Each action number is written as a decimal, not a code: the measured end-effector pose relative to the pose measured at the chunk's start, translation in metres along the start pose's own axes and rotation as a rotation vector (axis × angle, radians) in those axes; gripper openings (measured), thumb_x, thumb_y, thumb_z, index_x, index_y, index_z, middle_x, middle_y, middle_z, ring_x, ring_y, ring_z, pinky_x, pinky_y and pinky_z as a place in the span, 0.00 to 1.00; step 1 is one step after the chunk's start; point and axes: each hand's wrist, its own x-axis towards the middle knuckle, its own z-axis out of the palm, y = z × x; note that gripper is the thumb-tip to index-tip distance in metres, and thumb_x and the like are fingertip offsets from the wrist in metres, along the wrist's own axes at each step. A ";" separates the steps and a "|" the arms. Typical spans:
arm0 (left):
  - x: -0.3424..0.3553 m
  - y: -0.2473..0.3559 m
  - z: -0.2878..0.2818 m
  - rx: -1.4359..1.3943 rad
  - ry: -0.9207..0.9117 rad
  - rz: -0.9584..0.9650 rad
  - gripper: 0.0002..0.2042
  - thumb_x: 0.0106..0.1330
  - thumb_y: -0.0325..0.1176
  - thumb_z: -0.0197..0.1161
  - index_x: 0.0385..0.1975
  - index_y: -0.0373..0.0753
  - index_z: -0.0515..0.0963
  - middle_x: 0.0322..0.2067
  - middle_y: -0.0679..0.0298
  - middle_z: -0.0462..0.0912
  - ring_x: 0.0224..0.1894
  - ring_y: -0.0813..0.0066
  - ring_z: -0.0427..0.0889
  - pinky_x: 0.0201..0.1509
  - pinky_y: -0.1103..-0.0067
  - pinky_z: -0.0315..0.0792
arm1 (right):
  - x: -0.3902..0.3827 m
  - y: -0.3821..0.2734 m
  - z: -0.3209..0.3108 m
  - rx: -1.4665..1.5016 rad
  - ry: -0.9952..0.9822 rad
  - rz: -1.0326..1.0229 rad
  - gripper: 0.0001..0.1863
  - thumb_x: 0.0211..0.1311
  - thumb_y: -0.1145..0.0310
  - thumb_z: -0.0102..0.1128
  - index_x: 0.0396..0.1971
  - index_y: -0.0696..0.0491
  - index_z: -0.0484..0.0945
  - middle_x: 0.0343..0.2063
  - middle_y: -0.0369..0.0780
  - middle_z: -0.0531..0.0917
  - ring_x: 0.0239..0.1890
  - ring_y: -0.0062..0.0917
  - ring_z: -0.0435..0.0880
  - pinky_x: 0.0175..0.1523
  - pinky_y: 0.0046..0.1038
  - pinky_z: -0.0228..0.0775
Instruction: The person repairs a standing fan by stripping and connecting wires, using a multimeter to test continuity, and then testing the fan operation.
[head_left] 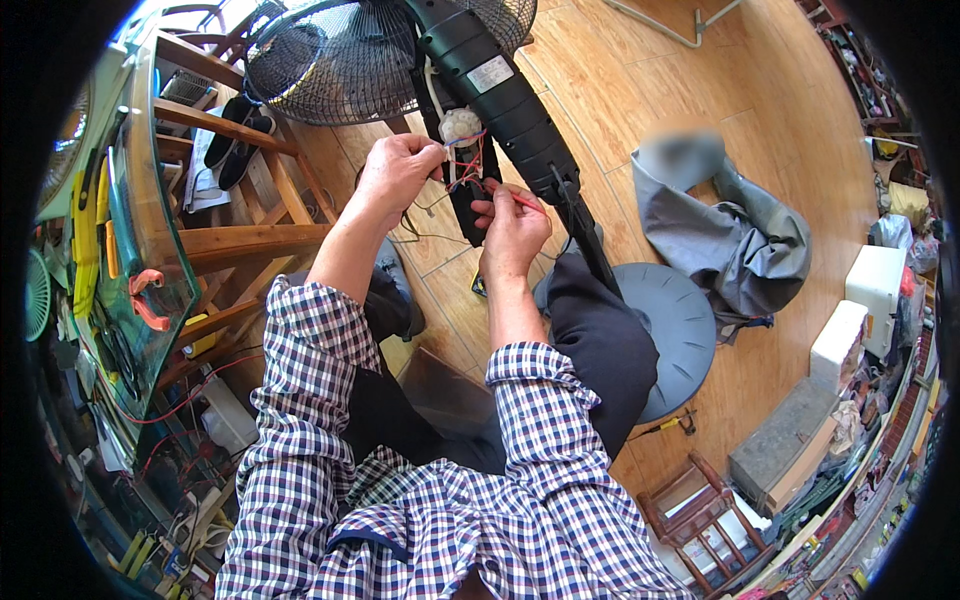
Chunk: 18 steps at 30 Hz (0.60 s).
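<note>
A black standing fan lies across my front, its wire cage (335, 62) at the top and its opened column housing (500, 95) slanting down to a round dark base (665, 335). Red, blue and white wires (466, 172) spill from the opening beside a round white part (461, 127). At the left of this bundle, my left hand (398, 172) pinches a wire at its fingertips. My right hand (513, 228) is closed on a slim red probe-like tool (529, 203), angled toward the wires. The tool's tip is too small to make out.
A glass-topped wooden table (240, 245) stands at my left, with red-handled pliers (150, 300) and other tools on it. Grey cloth (725, 225) lies on the floor at right. A small wooden chair (700, 515), a grey block (780, 435) and white boxes (838, 345) stand farther right.
</note>
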 end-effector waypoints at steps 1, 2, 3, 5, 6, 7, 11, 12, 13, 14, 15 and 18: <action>-0.001 0.001 0.000 0.007 0.000 0.003 0.11 0.69 0.34 0.64 0.36 0.30 0.85 0.26 0.69 0.83 0.28 0.84 0.74 0.35 0.82 0.68 | 0.000 0.001 0.000 -0.004 -0.006 0.002 0.07 0.74 0.73 0.59 0.40 0.62 0.80 0.39 0.44 0.90 0.24 0.20 0.87 0.23 0.17 0.74; -0.002 0.002 0.000 0.013 0.001 0.006 0.11 0.69 0.34 0.64 0.35 0.30 0.85 0.26 0.69 0.83 0.28 0.84 0.74 0.35 0.82 0.67 | 0.001 0.001 -0.001 -0.009 -0.012 0.005 0.07 0.74 0.73 0.59 0.40 0.62 0.80 0.38 0.44 0.90 0.24 0.20 0.87 0.23 0.17 0.74; -0.001 0.000 0.002 0.005 -0.005 0.010 0.11 0.69 0.34 0.64 0.35 0.30 0.85 0.26 0.69 0.83 0.28 0.84 0.74 0.34 0.82 0.67 | 0.001 0.002 -0.002 -0.017 -0.017 0.000 0.07 0.74 0.73 0.59 0.40 0.62 0.80 0.38 0.44 0.90 0.24 0.20 0.87 0.23 0.17 0.74; 0.000 0.001 0.003 -0.009 -0.008 0.022 0.11 0.69 0.33 0.64 0.35 0.31 0.85 0.26 0.69 0.83 0.28 0.84 0.73 0.34 0.82 0.67 | 0.005 0.003 -0.004 -0.029 -0.034 -0.012 0.07 0.74 0.73 0.59 0.40 0.62 0.80 0.38 0.44 0.90 0.24 0.20 0.87 0.23 0.17 0.74; -0.001 0.001 0.003 -0.001 -0.004 0.015 0.11 0.69 0.34 0.64 0.35 0.31 0.86 0.25 0.69 0.83 0.28 0.84 0.73 0.33 0.82 0.67 | 0.006 0.004 -0.005 -0.044 -0.051 -0.022 0.07 0.74 0.73 0.59 0.41 0.62 0.80 0.38 0.44 0.90 0.24 0.20 0.87 0.23 0.17 0.74; -0.003 0.005 0.003 0.004 -0.001 0.008 0.11 0.69 0.34 0.64 0.36 0.31 0.86 0.25 0.68 0.83 0.28 0.84 0.73 0.33 0.82 0.66 | 0.006 0.004 -0.005 -0.059 -0.067 -0.033 0.07 0.74 0.73 0.59 0.41 0.62 0.80 0.38 0.44 0.90 0.24 0.20 0.87 0.23 0.17 0.74; -0.002 0.001 0.001 -0.011 -0.004 0.008 0.11 0.68 0.34 0.64 0.35 0.32 0.86 0.25 0.68 0.83 0.27 0.84 0.73 0.32 0.82 0.65 | 0.006 0.003 -0.007 -0.089 -0.080 -0.043 0.07 0.74 0.73 0.59 0.41 0.63 0.80 0.38 0.45 0.90 0.24 0.21 0.87 0.23 0.18 0.74; -0.001 0.000 0.001 -0.021 -0.007 0.008 0.11 0.68 0.34 0.64 0.35 0.32 0.86 0.25 0.68 0.83 0.27 0.85 0.73 0.32 0.82 0.65 | 0.007 0.003 -0.008 -0.089 -0.077 -0.043 0.08 0.74 0.73 0.59 0.41 0.63 0.80 0.38 0.45 0.90 0.24 0.21 0.87 0.22 0.18 0.74; 0.001 -0.001 0.001 -0.010 -0.004 0.009 0.11 0.68 0.35 0.64 0.35 0.32 0.86 0.25 0.69 0.83 0.27 0.85 0.72 0.31 0.82 0.65 | 0.006 0.004 -0.009 -0.085 -0.060 -0.042 0.08 0.74 0.73 0.59 0.41 0.63 0.80 0.39 0.45 0.90 0.24 0.21 0.88 0.22 0.18 0.75; 0.001 -0.002 0.001 -0.010 -0.001 0.007 0.11 0.68 0.35 0.64 0.35 0.32 0.86 0.25 0.69 0.83 0.26 0.85 0.72 0.31 0.82 0.65 | 0.006 0.004 -0.011 -0.085 -0.046 -0.043 0.07 0.74 0.73 0.59 0.41 0.62 0.80 0.39 0.45 0.89 0.24 0.22 0.88 0.22 0.18 0.75; 0.001 -0.003 0.002 -0.009 0.001 0.004 0.11 0.67 0.35 0.65 0.35 0.32 0.86 0.24 0.69 0.83 0.26 0.85 0.72 0.31 0.82 0.65 | 0.006 0.004 -0.012 -0.086 -0.032 -0.043 0.07 0.74 0.73 0.59 0.41 0.62 0.80 0.40 0.45 0.89 0.24 0.22 0.88 0.22 0.18 0.75; 0.000 0.002 0.003 0.011 0.005 -0.004 0.11 0.67 0.35 0.65 0.33 0.32 0.87 0.24 0.69 0.83 0.26 0.85 0.72 0.30 0.81 0.65 | 0.004 0.006 -0.013 -0.053 -0.005 -0.016 0.07 0.72 0.73 0.59 0.41 0.61 0.79 0.40 0.46 0.89 0.25 0.23 0.88 0.23 0.18 0.75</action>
